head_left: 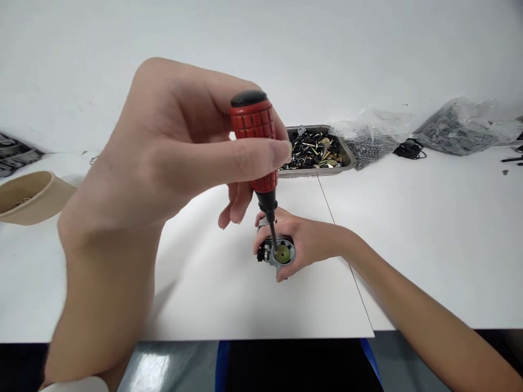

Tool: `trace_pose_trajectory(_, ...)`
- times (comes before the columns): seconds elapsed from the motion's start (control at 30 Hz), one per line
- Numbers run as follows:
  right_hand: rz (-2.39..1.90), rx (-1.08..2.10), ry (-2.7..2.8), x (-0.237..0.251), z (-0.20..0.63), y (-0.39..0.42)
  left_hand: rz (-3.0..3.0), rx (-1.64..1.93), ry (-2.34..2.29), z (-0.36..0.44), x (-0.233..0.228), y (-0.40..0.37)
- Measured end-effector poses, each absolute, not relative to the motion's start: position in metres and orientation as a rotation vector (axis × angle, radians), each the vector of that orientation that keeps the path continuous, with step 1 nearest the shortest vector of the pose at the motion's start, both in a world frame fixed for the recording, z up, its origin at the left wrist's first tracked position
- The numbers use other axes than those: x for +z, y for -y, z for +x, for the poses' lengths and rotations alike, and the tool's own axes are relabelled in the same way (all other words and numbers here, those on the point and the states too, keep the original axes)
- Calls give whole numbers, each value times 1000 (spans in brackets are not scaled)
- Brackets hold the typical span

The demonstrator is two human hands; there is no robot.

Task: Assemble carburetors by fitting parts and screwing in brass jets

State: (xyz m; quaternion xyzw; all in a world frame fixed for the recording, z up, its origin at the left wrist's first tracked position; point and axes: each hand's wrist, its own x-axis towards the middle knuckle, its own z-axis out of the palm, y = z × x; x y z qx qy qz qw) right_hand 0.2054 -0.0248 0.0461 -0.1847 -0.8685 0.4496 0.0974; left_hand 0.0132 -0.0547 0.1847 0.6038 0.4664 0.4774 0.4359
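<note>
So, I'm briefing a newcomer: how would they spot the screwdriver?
Above the white table, find the left hand. It grips the screwdriver, tip pointing down at the grey part in the right hand. Unlike that part, the screwdriver has a red handle.

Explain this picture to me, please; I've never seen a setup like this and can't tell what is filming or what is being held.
There is no machine here: these are a person's bare hands, seen from a camera worn on the head, looking forward and down. The left hand, large because it is near the lens, grips a red-and-black screwdriver pointing downward. The right hand holds a small grey metal part with a greenish disc in its round opening; the screwdriver's tip is beside that disc. On the white table are a metal tray of mixed small pieces, two clear plastic bags of parts to the right, and a beige container at far left.
</note>
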Motion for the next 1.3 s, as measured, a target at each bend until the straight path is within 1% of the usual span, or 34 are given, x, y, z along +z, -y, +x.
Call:
trace_pose_trajectory(0.13, -558, 1250, 2582, 46, 204, 27, 2040, 1108, -977, 18, 189, 57)
trace_pose_trajectory(0.23, -579, 1151, 2593, 47, 203, 29, 2161, 1063, -926, 17, 191, 58)
trace_pose_trajectory(0.5, -594, 1040, 2610, 50, 200, 32, 2123, 1046, -910, 16, 191, 58)
trace_pose_trajectory(0.7, -589, 1110, 2588, 49, 199, 30, 1739, 1068, -973, 22, 194, 57)
trace_pose_trajectory(0.97, -621, 1130, 2593, 49, 200, 29, 2091, 1048, -915, 21, 196, 57)
trace_pose_trajectory(1.1, -626, 1120, 2598, 51, 200, 31, 2087, 1064, -961, 19, 195, 57)
trace_pose_trajectory(1.3, -611, 1039, 2617, 51, 199, 32, 1929, 1039, -939, 14, 188, 57)
